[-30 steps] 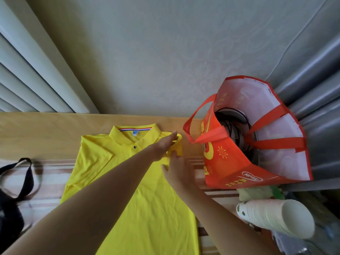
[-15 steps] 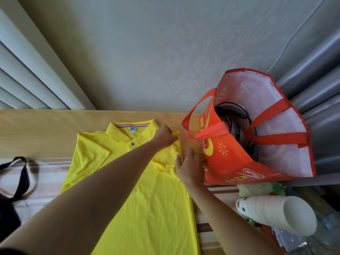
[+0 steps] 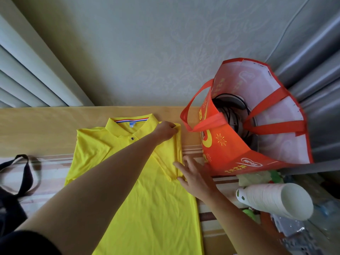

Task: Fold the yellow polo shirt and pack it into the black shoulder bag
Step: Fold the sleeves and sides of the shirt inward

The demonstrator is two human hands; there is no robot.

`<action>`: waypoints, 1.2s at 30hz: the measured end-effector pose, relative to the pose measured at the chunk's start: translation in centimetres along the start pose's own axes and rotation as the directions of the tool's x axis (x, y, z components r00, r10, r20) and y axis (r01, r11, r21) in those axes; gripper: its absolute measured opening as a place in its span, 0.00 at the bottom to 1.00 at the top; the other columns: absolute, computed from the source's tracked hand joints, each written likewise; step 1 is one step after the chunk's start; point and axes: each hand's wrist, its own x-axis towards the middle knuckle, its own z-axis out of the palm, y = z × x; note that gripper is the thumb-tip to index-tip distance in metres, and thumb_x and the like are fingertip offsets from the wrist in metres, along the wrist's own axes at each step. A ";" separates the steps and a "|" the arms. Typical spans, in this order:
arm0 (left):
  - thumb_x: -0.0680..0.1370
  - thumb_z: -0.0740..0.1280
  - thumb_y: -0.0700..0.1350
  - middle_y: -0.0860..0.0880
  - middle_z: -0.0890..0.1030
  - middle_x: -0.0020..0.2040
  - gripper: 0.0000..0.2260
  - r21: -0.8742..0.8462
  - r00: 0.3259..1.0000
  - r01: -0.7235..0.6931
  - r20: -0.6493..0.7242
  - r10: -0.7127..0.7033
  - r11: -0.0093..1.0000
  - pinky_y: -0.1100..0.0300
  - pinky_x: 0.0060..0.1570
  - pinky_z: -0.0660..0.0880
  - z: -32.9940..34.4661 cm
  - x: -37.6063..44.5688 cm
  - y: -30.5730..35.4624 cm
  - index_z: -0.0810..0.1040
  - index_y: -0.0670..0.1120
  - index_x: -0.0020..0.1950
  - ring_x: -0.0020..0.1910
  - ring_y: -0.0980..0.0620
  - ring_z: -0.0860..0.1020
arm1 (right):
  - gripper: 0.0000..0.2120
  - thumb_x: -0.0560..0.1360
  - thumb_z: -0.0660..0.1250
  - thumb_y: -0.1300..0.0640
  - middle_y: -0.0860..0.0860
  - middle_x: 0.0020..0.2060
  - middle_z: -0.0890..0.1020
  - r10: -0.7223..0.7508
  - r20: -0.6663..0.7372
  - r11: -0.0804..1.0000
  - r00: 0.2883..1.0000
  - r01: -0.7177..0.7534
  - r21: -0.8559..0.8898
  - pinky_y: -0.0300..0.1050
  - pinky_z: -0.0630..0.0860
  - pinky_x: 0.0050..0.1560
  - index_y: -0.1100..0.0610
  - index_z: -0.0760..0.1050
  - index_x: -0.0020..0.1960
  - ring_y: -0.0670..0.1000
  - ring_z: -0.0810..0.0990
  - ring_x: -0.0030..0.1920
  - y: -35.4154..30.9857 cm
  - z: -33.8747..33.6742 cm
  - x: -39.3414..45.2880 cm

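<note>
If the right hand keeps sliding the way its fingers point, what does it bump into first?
The right hand lies flat, its fingers pointing up and left onto the folded-in sleeve of the yellow polo shirt. Going straight on, it would probably meet the left hand at the shoulder, though depth is hard to judge.

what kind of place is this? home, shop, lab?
Most likely a home, perhaps a bedroom. The yellow polo shirt lies on a striped cloth surface against a light wooden board, possibly a headboard. Embossed wallpaper behind, and an orange non-woven shopping bag beside it.
</note>
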 end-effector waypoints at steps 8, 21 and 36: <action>0.72 0.63 0.37 0.47 0.79 0.40 0.11 -0.104 1.000 -0.017 -0.026 0.015 0.994 0.57 0.40 0.71 0.1 0.0 -0.5 0.83 0.42 0.50 0.37 0.50 0.75 | 0.09 0.75 0.60 0.55 0.47 0.49 0.76 -0.040 -0.036 0.991 0.999 0.044 0.125 0.48 0.76 0.37 0.54 0.74 0.53 0.50 0.76 0.43 -1.1 -0.3 1.2; 0.80 0.57 0.54 0.46 0.56 0.80 0.26 0.697 0.726 -0.590 0.238 0.645 0.407 0.47 0.76 0.55 -0.8 -2.7 -7.4 0.59 0.58 0.78 0.79 0.45 0.54 | 0.16 0.71 0.56 0.56 0.53 0.50 0.78 0.295 -0.192 0.952 0.936 -0.269 0.147 0.52 0.76 0.40 0.57 0.78 0.53 0.58 0.80 0.46 -2.1 0.7 7.2; 0.81 0.53 0.52 0.43 0.48 0.81 0.30 0.350 0.657 0.315 -0.752 0.064 0.882 0.42 0.77 0.48 -6.7 -10.4 -17.3 0.51 0.42 0.80 0.80 0.45 0.45 | 0.33 0.81 0.49 0.39 0.52 0.81 0.52 0.381 -0.120 0.921 0.917 -0.388 -0.036 0.60 0.53 0.78 0.52 0.51 0.81 0.57 0.48 0.81 -2.0 5.5 9.8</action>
